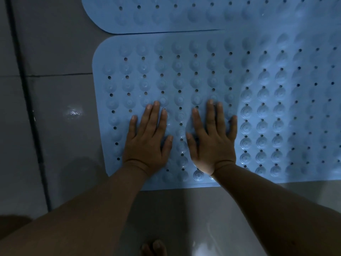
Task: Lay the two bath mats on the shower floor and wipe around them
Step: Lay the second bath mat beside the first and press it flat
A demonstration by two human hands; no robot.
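Two light blue rubber bath mats with round bumps and small holes lie on the grey tiled floor. The near mat (258,93) fills the middle and right of the view. The far mat (184,17) lies flat just beyond it, their long edges almost touching. My left hand (147,141) and my right hand (212,139) rest palm-down, side by side, on the near mat's left end, fingers spread and holding nothing.
Grey floor tiles (60,111) with a wet shine lie left of the mats, and a dark grout line or channel (31,108) runs along the left. A pale glossy floor strip (184,218) lies in front of the near mat. My toes (153,248) show at the bottom edge.
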